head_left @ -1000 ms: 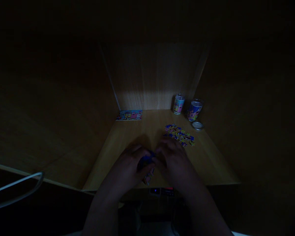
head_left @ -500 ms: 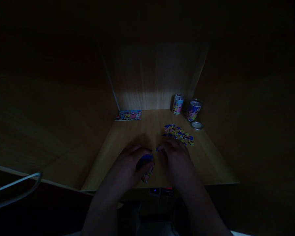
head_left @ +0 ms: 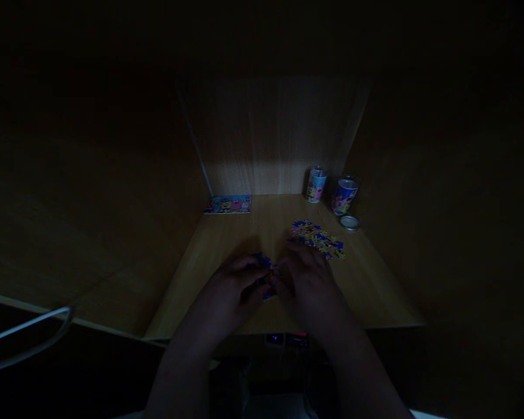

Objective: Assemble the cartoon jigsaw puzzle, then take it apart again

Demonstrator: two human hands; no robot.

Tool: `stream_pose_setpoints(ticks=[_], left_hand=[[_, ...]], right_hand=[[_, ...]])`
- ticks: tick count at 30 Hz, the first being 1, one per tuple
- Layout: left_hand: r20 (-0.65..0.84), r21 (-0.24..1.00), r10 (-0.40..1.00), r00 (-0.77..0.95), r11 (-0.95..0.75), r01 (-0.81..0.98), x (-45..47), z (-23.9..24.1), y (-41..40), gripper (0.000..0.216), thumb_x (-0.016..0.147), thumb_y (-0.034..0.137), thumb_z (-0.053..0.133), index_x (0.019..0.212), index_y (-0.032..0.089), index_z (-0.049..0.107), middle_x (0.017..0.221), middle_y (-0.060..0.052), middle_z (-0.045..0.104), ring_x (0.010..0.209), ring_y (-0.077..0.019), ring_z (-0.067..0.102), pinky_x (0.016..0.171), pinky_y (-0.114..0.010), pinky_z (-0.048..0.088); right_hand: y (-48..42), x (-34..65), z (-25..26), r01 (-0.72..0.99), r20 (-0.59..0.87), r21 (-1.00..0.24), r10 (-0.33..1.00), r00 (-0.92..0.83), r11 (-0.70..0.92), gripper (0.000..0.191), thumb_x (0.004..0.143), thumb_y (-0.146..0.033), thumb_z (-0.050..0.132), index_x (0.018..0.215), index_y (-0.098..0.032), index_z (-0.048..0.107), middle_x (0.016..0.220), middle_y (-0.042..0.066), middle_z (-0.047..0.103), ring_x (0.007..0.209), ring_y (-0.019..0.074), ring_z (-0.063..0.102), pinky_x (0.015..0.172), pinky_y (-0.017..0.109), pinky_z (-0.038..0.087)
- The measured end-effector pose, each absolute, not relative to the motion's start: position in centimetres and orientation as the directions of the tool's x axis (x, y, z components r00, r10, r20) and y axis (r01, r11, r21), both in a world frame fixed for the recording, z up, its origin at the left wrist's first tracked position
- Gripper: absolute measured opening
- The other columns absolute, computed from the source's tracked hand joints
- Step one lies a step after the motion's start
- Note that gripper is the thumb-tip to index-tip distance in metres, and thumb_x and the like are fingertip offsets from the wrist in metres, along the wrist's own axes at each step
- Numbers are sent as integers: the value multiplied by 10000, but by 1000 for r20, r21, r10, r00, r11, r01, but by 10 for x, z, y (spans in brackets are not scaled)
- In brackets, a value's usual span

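Observation:
Between my hands is a small section of joined jigsaw puzzle pieces (head_left: pixel 269 279), blue with some pink, partly covered by fingers. My left hand (head_left: pixel 233 285) grips it from the left, fingers and thumb closed on its edge. On the other side, my right hand (head_left: pixel 305 276) is closed with fingertips and thumb pressed to the section's right edge. Whether a separate small piece is under those fingertips is hidden. Just beyond my right hand lies a pile of loose puzzle pieces (head_left: pixel 317 235), blue, yellow and pink.
At the back right of the wooden surface (head_left: pixel 192 279) stand two cartoon-printed cans (head_left: pixel 316 187) and a round metal lid (head_left: pixel 350 223). A cartoon picture card (head_left: pixel 229 204) lies at the back left. Wooden panels enclose the sides and back; the light is dim.
The joined section has turned and shifted between both hands. My right hand, which pinched a small blue piece apart from it, has moved slightly left and now touches the section.

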State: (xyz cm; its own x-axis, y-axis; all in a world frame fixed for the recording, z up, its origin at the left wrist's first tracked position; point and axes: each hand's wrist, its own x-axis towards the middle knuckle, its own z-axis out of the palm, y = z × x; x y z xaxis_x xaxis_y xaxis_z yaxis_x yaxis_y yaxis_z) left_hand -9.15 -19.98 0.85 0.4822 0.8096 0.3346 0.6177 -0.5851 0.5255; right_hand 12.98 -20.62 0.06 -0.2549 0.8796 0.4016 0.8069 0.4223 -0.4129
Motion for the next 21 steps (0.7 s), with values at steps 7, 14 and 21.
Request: stream_pose_setpoints(ticks=[7,14,21], left_hand=[[308,555,817,487,-570,606,-90,15,-203,181,1030,216,800,1194,291,809,1229,-33,778,1124,-235,750,987,-415,624],[309,560,812,495,-576,595,-90,14,-202,155,1026,225,816,1163,296,805,1213,-25,782,1123,-234,741,978,-412,610],[326,557,814,480,-576,598,-91,11,-202,138,1022,241,829,1141,308,810,1187,-4,774,1118,-223,740,984,-408,603]], right_hand=[[-204,133,0,716,429,-506,860,-276,481,92,1020,-221,725,1096,-240,678,1304,124,716,1324,330,630,1195,563,484],[-204,132,5,693,414,-564,880,-233,449,115,1054,-210,701,952,-244,658,1039,55,730,1083,281,671,1031,476,521],[-200,134,-1,835,422,-467,903,-79,292,142,1068,-197,647,936,-217,695,1017,115,749,1052,331,672,998,505,535]])
